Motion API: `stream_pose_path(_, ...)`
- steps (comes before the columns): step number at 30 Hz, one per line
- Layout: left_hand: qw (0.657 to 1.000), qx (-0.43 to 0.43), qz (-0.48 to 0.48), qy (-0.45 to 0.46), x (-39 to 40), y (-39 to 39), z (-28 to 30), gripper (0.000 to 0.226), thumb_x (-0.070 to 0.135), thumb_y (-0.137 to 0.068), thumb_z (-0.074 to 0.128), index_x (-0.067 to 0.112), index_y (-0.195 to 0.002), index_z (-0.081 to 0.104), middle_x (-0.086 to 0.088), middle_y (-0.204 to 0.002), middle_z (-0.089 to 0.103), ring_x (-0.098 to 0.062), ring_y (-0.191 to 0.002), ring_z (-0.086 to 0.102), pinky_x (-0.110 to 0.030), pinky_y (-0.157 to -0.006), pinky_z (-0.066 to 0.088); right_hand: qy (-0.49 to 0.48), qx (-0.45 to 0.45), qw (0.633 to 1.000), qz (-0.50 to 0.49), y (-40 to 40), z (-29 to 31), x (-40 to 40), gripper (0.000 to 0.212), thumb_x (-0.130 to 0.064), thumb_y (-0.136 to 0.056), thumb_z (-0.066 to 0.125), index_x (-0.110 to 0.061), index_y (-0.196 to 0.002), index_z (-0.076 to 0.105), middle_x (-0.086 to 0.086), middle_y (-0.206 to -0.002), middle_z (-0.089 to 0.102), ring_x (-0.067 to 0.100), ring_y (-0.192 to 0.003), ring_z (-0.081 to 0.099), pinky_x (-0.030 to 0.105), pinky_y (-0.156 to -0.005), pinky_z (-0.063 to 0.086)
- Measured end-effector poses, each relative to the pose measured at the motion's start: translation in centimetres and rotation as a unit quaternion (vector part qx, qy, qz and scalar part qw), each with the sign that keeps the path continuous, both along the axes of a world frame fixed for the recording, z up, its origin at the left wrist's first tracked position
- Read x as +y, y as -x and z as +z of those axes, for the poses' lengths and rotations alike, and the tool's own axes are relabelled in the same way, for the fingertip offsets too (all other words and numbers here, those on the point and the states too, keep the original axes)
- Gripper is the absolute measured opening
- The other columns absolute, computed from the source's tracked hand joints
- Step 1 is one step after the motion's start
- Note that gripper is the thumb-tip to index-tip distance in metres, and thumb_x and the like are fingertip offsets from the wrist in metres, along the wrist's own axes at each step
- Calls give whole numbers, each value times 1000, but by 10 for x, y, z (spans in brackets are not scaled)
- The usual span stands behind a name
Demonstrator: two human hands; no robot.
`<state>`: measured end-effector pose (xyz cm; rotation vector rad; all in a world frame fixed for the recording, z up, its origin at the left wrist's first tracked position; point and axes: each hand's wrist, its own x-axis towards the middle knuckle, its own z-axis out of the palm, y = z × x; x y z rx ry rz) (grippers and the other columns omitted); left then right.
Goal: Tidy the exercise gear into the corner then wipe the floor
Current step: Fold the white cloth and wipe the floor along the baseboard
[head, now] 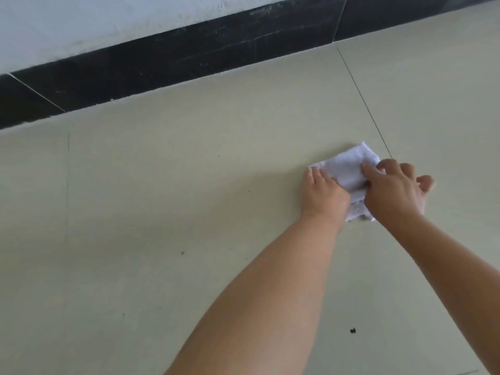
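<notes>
From the head camera we look down on a pale beige tiled floor that meets a black, scuffed skirting band under a white painted wall. On the floor, right of centre, we see a small white crumpled terry cloth lying flat against the tile, just left of a thin dark grout line that runs away toward the skirting.

Both of our bare forearms reach in from the lower right, and the two hands meet on the cloth, side by side and close together. Our left hand lies on the cloth's left edge, knuckles up, fingers extended forward and pressing the fabric down. Our right hand covers the cloth's right part; its index finger is stretched across the fabric, while the other fingers are bent at the knuckles, with their tips down at the cloth's right edge. Whether they pinch the fabric or only press on it, we cannot tell.

A small black speck lies on the tile between our forearms, well apart from the cloth, and a few fainter dark dots are scattered over the floor to the left.
</notes>
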<state>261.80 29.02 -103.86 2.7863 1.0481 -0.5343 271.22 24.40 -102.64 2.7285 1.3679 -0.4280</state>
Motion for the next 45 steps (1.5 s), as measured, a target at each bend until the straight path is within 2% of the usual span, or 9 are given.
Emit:
stream_pose_path(3, 998, -20, 56, -35, 42, 29, 1, 41, 10, -99, 32, 2, -138, 41, -20, -145, 38, -31, -139, 27, -7, -109, 11, -13, 38, 999, 26, 28, 0, 50, 43, -14, -93, 43, -22, -136, 41, 6, -140, 38, 26, -130, 27, 43, -113, 16)
stream_pose_path(9, 988, 55, 101, -104, 109, 154, 10, 33, 7, -97, 37, 3, -127, 51, -17, -131, 52, -33, -125, 49, -35, -102, 37, -6, 87, 981, 175, 126, -2, 104, 50, -22, -90, 52, -26, -138, 37, -1, -146, 30, 24, -136, 22, 44, -113, 14)
stream_pose_path(15, 993, 0, 22, -114, 66, 235, 3, 33, 5, -65, 39, -2, -63, 72, -24, -73, 73, -34, -61, 73, -32, -48, 56, -51, 83, 939, 329, 177, -5, 51, 42, -31, -69, 76, -16, -107, 66, -1, -113, 60, 23, -113, 52, 42, -105, 34)
stream_pose_path(18, 992, -60, -47, -97, 20, 242, -3, 39, 11, -66, 38, 1, -67, 77, -19, -76, 76, -29, -66, 75, -30, -54, 58, -83, 20, 934, 346, 165, -14, -5, 35, -24, -36, 85, -23, -68, 72, -6, -67, 63, 20, -69, 65, 36, -79, 51)
stream_pose_path(26, 987, -124, -95, -34, -56, 169, -11, 41, 10, -64, 36, 5, -54, 76, -13, -66, 75, -23, -62, 74, -26, -62, 58, -80, -41, 955, 281, 104, -5, -96, 18, -11, -65, 62, -10, -75, 76, 6, -61, 65, 33, -62, 67, 37, -76, 28)
stream_pose_path(30, 989, -126, -72, -29, -43, 149, -8, 43, 12, -55, 30, 8, -36, 68, -12, -47, 67, -23, -47, 68, -23, -56, 56, -70, -54, 975, 203, 105, -3, -66, 20, 1, -66, 63, -8, -79, 76, 13, -72, 70, 38, -76, 65, 35, -80, 22)
stream_pose_path(34, 990, -113, -57, -62, 2, 191, -2, 29, 13, -48, 40, 9, -30, 62, -5, -35, 58, -16, -36, 60, -13, -47, 48, -17, 16, 986, 166, 154, 3, -14, 31, -10, -86, 57, -15, -116, 64, 11, -121, 58, 31, -118, 43, 35, -101, 15)
stream_pose_path(41, 976, -124, -144, -102, 35, 351, 6, 34, 10, -61, 37, 8, -50, 68, -10, -57, 70, -22, -47, 68, -18, -41, 47, 30, 68, 960, 269, 291, 7, 19, 35, -26, -79, 68, -14, -111, 63, 5, -120, 55, 25, -120, 42, 38, -107, 21)
stream_pose_path(45, 964, -136, -217, -65, -3, 396, 4, 35, 8, -67, 41, 6, -60, 75, -13, -71, 76, -22, -60, 74, -19, -50, 53, -41, 9, 933, 357, 326, -2, -33, 34, -17, -25, 87, -19, -53, 68, -3, -59, 62, 19, -60, 62, 31, -77, 26)
